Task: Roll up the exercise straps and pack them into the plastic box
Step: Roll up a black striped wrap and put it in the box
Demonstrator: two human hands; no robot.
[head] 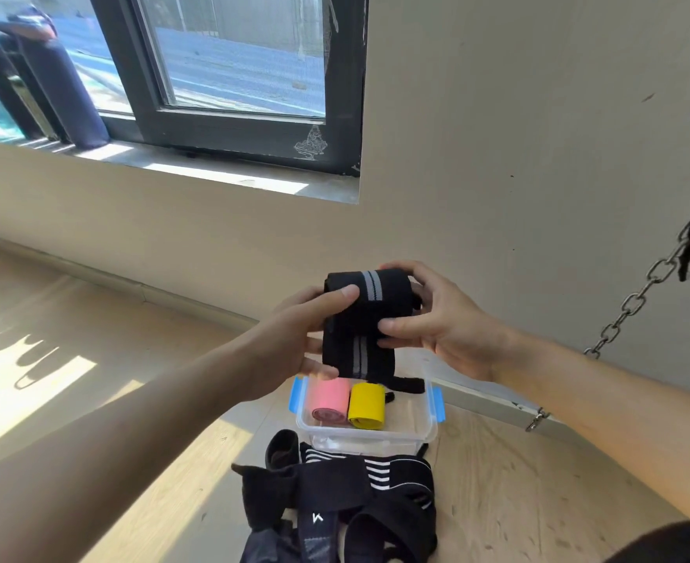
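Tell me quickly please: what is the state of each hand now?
Left hand: holding the black strap, thumb pressed on it.
Right hand: holding the same strap from the other side.

Premises appear to be a gym or training room. Evidence: a steel chain (636, 296) hanging at the right, a dark punching bag (71, 99) beyond the window (229, 130), a bare plywood floor (518, 481), a plain beige wall (498, 136), and exercise straps (335, 487) heaped on the floor.
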